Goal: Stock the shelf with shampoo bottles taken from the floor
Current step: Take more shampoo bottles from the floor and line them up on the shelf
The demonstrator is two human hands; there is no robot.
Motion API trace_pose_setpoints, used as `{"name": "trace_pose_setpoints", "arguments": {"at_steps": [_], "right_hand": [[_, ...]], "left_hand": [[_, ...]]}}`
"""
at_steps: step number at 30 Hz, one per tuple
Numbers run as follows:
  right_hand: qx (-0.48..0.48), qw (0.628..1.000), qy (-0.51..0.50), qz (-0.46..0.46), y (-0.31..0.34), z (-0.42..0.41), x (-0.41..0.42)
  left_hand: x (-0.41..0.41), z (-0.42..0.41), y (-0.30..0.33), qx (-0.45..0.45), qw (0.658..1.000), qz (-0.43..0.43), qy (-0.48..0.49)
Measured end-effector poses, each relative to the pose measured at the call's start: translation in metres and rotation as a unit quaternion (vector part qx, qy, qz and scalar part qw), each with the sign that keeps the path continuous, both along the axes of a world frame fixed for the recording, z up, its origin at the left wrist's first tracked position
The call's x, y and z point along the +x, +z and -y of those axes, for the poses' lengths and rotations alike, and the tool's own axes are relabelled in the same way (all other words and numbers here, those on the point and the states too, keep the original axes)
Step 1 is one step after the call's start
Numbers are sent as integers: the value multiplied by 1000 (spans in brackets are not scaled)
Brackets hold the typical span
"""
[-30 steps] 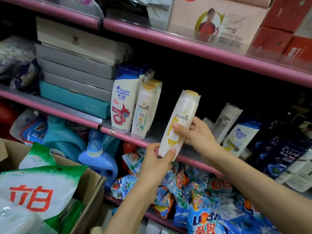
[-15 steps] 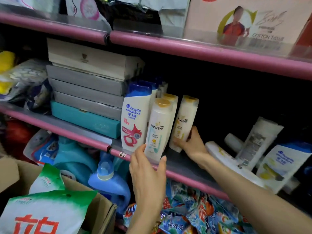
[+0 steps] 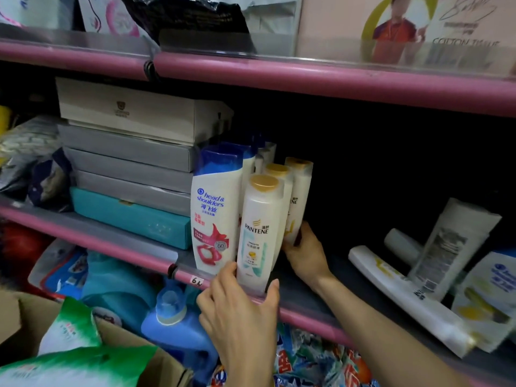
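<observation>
A white Pantene bottle with a gold cap (image 3: 298,199) stands on the pink-edged shelf (image 3: 307,312), behind two other Pantene bottles. My right hand (image 3: 304,252) wraps its lower part from the right. The front Pantene bottle (image 3: 259,233) stands at the shelf lip, and my left hand (image 3: 240,314) touches its base with thumb and fingers on either side. A blue-capped Head & Shoulders bottle (image 3: 216,210) stands just left of it.
Stacked grey, white and teal boxes (image 3: 131,169) fill the shelf's left. Several bottles and tubes (image 3: 435,263) lie toppled on the right; dark free room lies between. Below are blue detergent jugs (image 3: 173,325), packets, and a cardboard box (image 3: 156,367) holding green-white bags.
My right hand carried the Pantene bottle from in front of the shelf into the row and stood it upright. My left hand let go of it and moved to the front Pantene bottle's base.
</observation>
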State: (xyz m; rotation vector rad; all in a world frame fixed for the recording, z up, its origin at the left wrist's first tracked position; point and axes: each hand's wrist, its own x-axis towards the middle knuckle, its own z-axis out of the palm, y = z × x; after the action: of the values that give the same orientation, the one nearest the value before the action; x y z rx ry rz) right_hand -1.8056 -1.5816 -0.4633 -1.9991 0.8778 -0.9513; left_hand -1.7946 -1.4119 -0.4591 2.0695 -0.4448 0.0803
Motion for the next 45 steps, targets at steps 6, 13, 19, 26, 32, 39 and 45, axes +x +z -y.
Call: {"name": "trace_pose_setpoints", "arguments": {"at_steps": [6, 13, 19, 26, 32, 39, 45], "right_hand": [[7, 999, 18, -36, -6, 5, 3], [21, 998, 40, -33, -6, 3, 4], [20, 999, 40, -16, -7, 4, 3], [31, 998, 55, -21, -1, -3, -1], [13, 999, 26, 33, 10, -24, -27], [75, 989, 128, 16, 14, -36, -24], [84, 987, 131, 33, 8, -35, -14]], "left_hand": [[2, 3, 2, 7, 1000, 18, 14], [4, 3, 0, 19, 999, 33, 22], [7, 1, 4, 48, 998, 45, 20], [8, 0, 5, 40, 998, 53, 14], [8, 1, 3, 40, 997, 62, 17], [8, 2, 0, 37, 997, 63, 17], [7, 3, 0, 39, 997, 60, 18]]}}
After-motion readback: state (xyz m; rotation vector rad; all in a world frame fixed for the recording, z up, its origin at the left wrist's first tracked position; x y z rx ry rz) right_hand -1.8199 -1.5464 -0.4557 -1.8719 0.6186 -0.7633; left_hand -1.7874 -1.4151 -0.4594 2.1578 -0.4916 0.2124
